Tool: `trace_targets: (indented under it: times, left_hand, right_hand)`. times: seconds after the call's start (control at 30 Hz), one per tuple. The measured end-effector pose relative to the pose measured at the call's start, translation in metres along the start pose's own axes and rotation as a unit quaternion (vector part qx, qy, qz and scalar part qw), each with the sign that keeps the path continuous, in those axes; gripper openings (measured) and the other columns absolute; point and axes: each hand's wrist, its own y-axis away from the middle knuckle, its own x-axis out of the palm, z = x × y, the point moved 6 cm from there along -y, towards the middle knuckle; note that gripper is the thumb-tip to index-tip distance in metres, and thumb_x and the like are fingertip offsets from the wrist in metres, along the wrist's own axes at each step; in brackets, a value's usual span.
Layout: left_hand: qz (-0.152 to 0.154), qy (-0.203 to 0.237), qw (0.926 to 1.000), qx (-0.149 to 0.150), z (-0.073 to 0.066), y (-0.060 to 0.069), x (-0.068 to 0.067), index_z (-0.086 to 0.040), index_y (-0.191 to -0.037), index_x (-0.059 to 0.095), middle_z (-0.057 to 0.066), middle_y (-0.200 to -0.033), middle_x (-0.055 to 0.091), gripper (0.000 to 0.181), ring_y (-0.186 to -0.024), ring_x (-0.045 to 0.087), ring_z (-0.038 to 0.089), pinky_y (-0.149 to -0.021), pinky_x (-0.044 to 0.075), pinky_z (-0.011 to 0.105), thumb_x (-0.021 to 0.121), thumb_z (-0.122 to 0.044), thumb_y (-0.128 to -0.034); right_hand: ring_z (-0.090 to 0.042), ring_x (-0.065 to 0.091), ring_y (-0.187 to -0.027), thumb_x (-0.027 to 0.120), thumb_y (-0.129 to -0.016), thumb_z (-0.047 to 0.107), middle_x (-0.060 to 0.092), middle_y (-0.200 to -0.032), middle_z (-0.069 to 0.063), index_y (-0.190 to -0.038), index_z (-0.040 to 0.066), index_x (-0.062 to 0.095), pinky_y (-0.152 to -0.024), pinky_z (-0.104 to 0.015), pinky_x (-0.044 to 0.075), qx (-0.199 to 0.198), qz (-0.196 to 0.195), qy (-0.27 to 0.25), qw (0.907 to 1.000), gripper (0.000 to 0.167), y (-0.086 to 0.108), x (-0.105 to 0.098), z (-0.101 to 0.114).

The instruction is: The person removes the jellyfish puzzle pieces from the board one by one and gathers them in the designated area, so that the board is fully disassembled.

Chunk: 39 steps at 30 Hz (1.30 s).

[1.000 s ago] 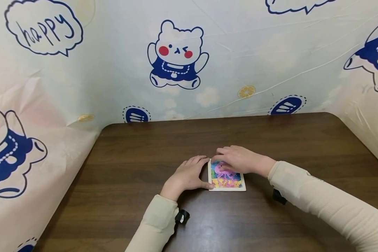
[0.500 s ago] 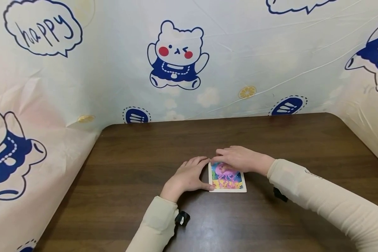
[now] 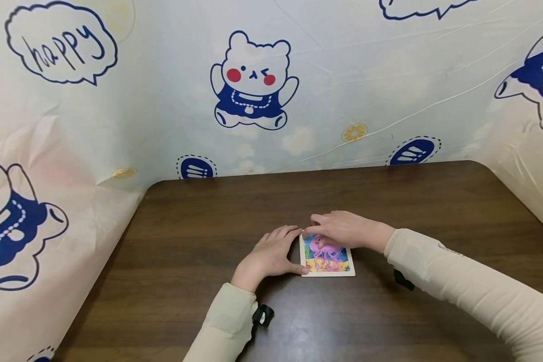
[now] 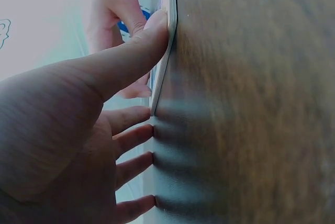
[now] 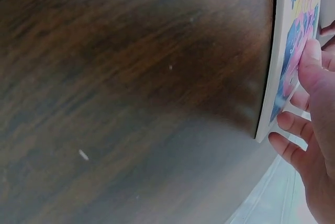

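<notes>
A small square picture board (image 3: pixel 328 264) with a pale border lies flat on the table, showing a pink octopus-like creature over yellow and blue. My left hand (image 3: pixel 270 254) is spread along its left side, thumb on the near left corner and a finger at the far left corner. In the left wrist view, the other left fingertips (image 4: pixel 135 137) touch the tabletop. My right hand (image 3: pixel 349 230) reaches over the far part of the board. Its thumb (image 5: pixel 312 56) presses the picture in the right wrist view, and its fingers rest towards the far edge, covering part of the picture.
The brown wooden table (image 3: pixel 199 216) surrounds the board. A pale printed cloth (image 3: pixel 172 100) with cartoon bears stands behind and at both sides. A black wrist camera (image 3: pixel 263 315) sits under the left cuff.
Both hands keep nearly the same places on the board. The right hand has shifted only slightly; slightly more of the picture's middle shows than one second ago.
</notes>
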Motion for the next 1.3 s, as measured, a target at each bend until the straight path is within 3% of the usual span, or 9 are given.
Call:
trace_targets:
  times: [0.23, 0.57, 0.73, 0.9, 1.1, 1.3]
  left_hand:
    - [0.001, 0.000, 1.0000, -0.002, 0.0006, -0.0001, 0.0003, -0.017, -0.155, 0.035, 0.003, -0.158, 0.031, 0.096, -0.146, 0.025, 0.026, -0.117, 0.022, 0.053, 0.075, -0.060, -0.0791]
    - [-0.002, 0.004, 1.0000, -0.004, 0.0015, -0.0004, 0.0001, -0.018, -0.155, 0.034, 0.003, -0.158, 0.031, 0.096, -0.147, 0.024, 0.026, -0.117, 0.021, 0.052, 0.076, -0.059, -0.0786]
    - [-0.002, 0.006, 1.0000, -0.003, 0.0012, 0.0005, 0.0000, -0.018, -0.155, 0.034, 0.003, -0.159, 0.031, 0.096, -0.147, 0.024, 0.025, -0.117, 0.021, 0.052, 0.076, -0.060, -0.0787]
    - [0.000, 0.008, 1.0000, -0.002, 0.0012, 0.0007, -0.0006, -0.018, -0.155, 0.034, 0.003, -0.159, 0.031, 0.096, -0.147, 0.024, 0.026, -0.117, 0.021, 0.051, 0.075, -0.060, -0.0788]
    - [-0.002, 0.011, 0.9999, -0.002, 0.0014, 0.0008, -0.0016, -0.017, -0.155, 0.034, 0.003, -0.158, 0.032, 0.096, -0.146, 0.025, 0.026, -0.117, 0.021, 0.052, 0.075, -0.060, -0.0788]
    - [-0.003, 0.015, 0.9999, 0.004, 0.0006, 0.0011, -0.0012, -0.017, -0.154, 0.035, 0.004, -0.158, 0.033, 0.095, -0.146, 0.026, 0.026, -0.117, 0.022, 0.052, 0.076, -0.059, -0.0792]
  right_hand:
    - [-0.011, 0.050, -0.075, 0.063, -0.099, 0.027, 0.050, -0.102, -0.001, -0.135, 0.027, 0.056, -0.074, -0.036, 0.052, -0.012, -0.003, 0.020, 0.9997, 0.037, -0.0020, -0.0004, 0.0013]
    - [-0.015, 0.057, -0.082, 0.066, -0.097, 0.025, 0.054, -0.109, -0.003, -0.136, 0.025, 0.055, -0.083, -0.043, 0.055, -0.002, -0.011, 0.000, 0.9999, 0.040, -0.0004, -0.0018, 0.0017]
    - [-0.014, 0.057, -0.088, 0.065, -0.097, 0.030, 0.056, -0.108, 0.000, -0.133, 0.022, 0.058, -0.089, -0.042, 0.053, 0.027, -0.025, -0.067, 0.9971, 0.038, 0.0018, -0.0045, 0.0007]
    - [-0.009, 0.056, -0.088, 0.066, -0.097, 0.034, 0.059, -0.109, 0.004, -0.125, 0.018, 0.064, -0.085, -0.037, 0.051, 0.078, -0.057, -0.144, 0.9849, 0.032, 0.0016, -0.0075, -0.0002]
    - [-0.011, 0.057, -0.090, 0.072, -0.092, 0.033, 0.058, -0.109, 0.002, -0.118, 0.013, 0.065, -0.082, -0.036, 0.051, 0.150, -0.068, -0.211, 0.9634, 0.034, -0.0009, -0.0055, -0.0003]
    - [-0.014, 0.053, -0.086, 0.077, -0.087, 0.035, 0.056, -0.100, 0.000, -0.113, 0.010, 0.066, -0.077, -0.033, 0.048, 0.185, -0.081, -0.250, 0.9469, 0.038, -0.0018, -0.0020, -0.0005]
